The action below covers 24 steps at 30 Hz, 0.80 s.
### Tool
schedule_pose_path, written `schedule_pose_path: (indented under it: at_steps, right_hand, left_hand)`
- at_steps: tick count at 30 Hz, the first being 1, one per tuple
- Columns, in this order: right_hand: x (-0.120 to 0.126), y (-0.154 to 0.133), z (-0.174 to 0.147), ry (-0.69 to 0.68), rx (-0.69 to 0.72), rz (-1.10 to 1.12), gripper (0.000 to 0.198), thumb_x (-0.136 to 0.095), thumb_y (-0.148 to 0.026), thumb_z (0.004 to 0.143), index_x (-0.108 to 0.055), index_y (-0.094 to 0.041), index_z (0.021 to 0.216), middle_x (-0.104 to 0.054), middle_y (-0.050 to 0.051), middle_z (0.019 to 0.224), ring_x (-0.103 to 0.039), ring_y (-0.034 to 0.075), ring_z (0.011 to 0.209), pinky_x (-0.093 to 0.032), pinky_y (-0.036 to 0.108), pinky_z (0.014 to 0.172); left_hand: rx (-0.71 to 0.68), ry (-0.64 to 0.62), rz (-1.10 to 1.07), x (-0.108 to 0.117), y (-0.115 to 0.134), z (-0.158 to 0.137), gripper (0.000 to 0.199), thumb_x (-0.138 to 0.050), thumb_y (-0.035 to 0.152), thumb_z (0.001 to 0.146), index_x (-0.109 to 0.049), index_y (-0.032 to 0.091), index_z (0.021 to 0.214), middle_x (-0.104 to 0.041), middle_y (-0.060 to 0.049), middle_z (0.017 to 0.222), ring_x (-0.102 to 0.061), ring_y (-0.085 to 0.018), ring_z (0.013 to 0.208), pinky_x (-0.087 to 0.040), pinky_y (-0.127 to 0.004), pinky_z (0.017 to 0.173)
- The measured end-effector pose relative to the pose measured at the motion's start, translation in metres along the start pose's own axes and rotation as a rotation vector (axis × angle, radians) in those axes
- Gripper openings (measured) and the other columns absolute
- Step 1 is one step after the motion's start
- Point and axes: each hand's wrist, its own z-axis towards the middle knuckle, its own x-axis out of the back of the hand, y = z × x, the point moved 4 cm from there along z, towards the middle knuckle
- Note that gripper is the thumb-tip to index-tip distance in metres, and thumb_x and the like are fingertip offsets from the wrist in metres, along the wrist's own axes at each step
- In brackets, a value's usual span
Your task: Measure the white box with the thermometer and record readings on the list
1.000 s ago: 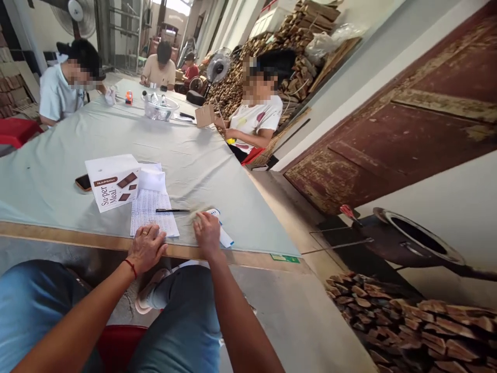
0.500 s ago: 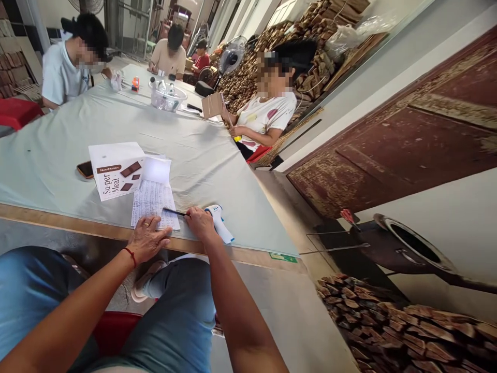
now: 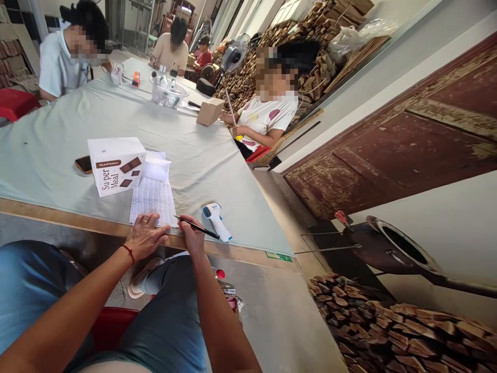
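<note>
Sitting at the near edge of a long cloth-covered table (image 3: 58, 150), you press your left hand (image 3: 145, 235) flat, fingers spread, on the lower edge of a handwritten sheet (image 3: 152, 199). Your right hand (image 3: 192, 235) pinches a thin black pen (image 3: 197, 227), tilted just beside the sheet. A white thermometer gun (image 3: 216, 220) lies near that hand. A white box (image 3: 115, 165) stands behind the sheet, touching it.
</note>
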Motion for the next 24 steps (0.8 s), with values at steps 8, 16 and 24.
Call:
schedule_pose_path:
  at_steps: [8,16,24]
  right_hand:
    - [-0.0021,-0.0045,-0.0023,-0.024,0.025,-0.094,0.017,-0.053,-0.039,0.071,-0.054,-0.023,0.065,-0.06,0.0,0.062,-0.055,0.018,0.063,-0.049,0.031,0.063]
    - [-0.0053,-0.0022,-0.0033,-0.051,0.035,-0.153,0.019,-0.051,-0.041,0.071,-0.054,-0.023,0.065,-0.059,0.0,0.063,-0.055,0.019,0.064,-0.049,0.033,0.066]
    - [-0.005,0.002,-0.0029,-0.055,0.041,-0.188,0.018,-0.051,-0.041,0.072,-0.053,-0.024,0.066,-0.059,0.0,0.063,-0.054,0.019,0.064,-0.047,0.032,0.067]
  left_hand:
    - [0.006,0.0,-0.021,0.0029,0.0009,0.0002,0.028,-0.059,0.036,0.096,-0.068,0.034,0.123,-0.055,-0.01,0.131,-0.048,-0.03,0.125,-0.034,-0.047,0.106]
    - [0.006,-0.01,-0.024,0.0028,0.0016,-0.0001,0.03,-0.059,0.036,0.096,-0.067,0.035,0.126,-0.054,-0.011,0.132,-0.047,-0.03,0.125,-0.034,-0.048,0.105]
    - [0.016,-0.003,-0.037,0.0023,0.0014,-0.0001,0.029,-0.059,0.036,0.096,-0.068,0.033,0.124,-0.054,-0.011,0.133,-0.047,-0.031,0.126,-0.034,-0.049,0.106]
